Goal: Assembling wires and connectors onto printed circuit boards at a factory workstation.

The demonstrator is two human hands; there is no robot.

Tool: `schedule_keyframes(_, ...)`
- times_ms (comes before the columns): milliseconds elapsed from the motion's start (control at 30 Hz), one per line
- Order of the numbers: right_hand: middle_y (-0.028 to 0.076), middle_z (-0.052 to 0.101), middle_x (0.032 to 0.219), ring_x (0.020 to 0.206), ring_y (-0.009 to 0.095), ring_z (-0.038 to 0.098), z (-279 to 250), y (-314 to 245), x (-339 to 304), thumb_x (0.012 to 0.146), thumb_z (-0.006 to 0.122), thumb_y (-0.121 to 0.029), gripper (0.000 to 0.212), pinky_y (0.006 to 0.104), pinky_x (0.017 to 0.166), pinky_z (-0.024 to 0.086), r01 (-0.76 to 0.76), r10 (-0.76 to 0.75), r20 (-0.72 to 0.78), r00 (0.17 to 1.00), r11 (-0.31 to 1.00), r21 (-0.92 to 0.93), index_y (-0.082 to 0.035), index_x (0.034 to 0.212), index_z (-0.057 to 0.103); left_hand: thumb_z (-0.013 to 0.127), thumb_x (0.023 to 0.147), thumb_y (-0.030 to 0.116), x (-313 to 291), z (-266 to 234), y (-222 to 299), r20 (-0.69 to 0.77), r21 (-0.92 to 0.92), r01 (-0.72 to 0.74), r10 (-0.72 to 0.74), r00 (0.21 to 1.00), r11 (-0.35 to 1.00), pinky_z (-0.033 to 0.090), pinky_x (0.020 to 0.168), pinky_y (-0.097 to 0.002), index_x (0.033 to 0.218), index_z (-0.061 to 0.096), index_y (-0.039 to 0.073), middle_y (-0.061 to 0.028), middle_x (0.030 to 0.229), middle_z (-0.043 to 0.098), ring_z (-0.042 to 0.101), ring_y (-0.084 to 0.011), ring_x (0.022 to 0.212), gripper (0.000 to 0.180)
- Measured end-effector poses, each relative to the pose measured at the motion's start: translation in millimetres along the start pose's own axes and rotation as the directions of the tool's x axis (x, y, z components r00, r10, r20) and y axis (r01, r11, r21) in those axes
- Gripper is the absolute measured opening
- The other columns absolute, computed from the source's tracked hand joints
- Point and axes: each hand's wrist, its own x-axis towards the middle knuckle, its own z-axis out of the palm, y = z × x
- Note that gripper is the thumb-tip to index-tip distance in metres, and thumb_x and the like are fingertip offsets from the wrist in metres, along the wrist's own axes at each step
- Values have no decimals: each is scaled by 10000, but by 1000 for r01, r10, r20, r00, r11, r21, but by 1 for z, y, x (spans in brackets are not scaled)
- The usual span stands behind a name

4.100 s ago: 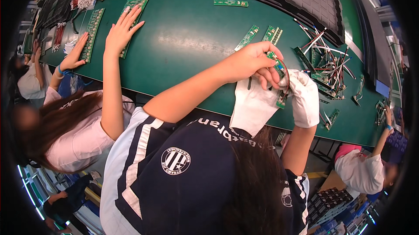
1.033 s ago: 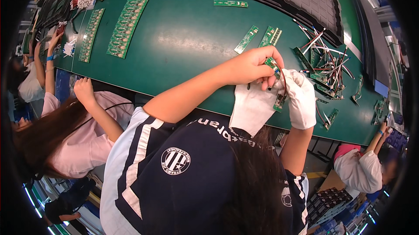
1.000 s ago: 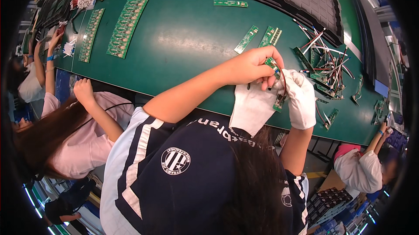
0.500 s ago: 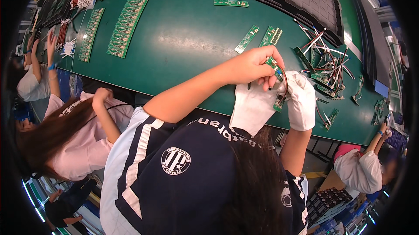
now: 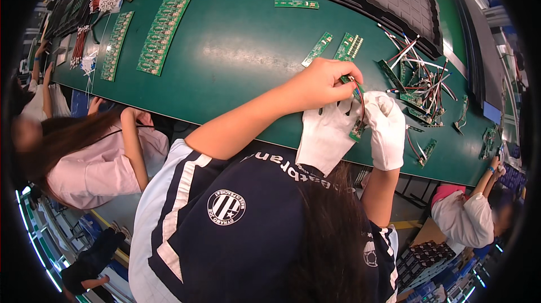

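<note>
Bare left hand (image 5: pixel 332 84) has curled back, pinching narrow green circuit board (image 5: pixel 357 130) at its 12 o'clock end; white-gloved right hand (image 5: pixel 387 127) curled at its 3 o'clock, hold hidden. Board: 2–3 o'clock in view, over smooth green surface (image 5: pixel 242 86); thin red wire (image 5: pixel 362 100) more exposed, handling likely mid-step

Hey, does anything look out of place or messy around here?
Yes: the wired circuit boards at right lie in a jumbled heap, unlike the neatly laid green panels at left. Also, the right hand is gloved, while the left hand is bare. No spill or damage stands out.
</note>
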Motion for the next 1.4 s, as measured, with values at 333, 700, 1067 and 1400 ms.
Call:
schedule_keyframes(333, -14, 562, 701, 624, 45, 466, -5, 4, 2, 852, 522, -130, 132, 185, 585, 362, 21, -23, 42, 999, 999, 45, -19, 871, 591, 416, 785, 34, 1, -1, 0, 141, -413, 176, -128, 982, 893, 395, 551, -233, 1000, 523, 11, -4, 589, 500, 483, -68, 558, 241)
schedule_keyframes(700, -8, 571, 700, 619, 46, 471, -1, -1, 2, 856, 531, -149, 150, 188, 577, 366, -11, 10, 23, 1000, 999, 32, -16, 882, 598, 389, 821, 4, 0, -3, 1, 209, -409, 204, -127, 970, 890, 387, 589, -210, 1056, 484, -5, -21, 755, 516, 465, -60, 601, 254)
schedule_keyframes(1067, -9, 572, 683, 601, 43, 468, 0, -2, 4, 860, 538, -159, 152, 183, 562, 357, -29, 28, 34, 999, 999, 28, -19, 855, 599, 389, 812, 3, 0, -3, 1, 204, -386, 199, -127, 971, 901, 388, 591, -210, 1043, 492, -2, -16, 734, 514, 468, -59, 607, 252)
schedule_keyframes(1400, -11, 576, 673, 591, 40, 472, 1, -3, 6, 856, 548, -164, 156, 179, 559, 355, -71, 68, 45, 997, 996, 55, -21, 827, 604, 389, 813, 12, -1, -3, 3, 200, -322, 208, -148, 969, 924, 386, 597, -211, 1032, 493, 10, 0, 703, 502, 465, -59, 614, 243)
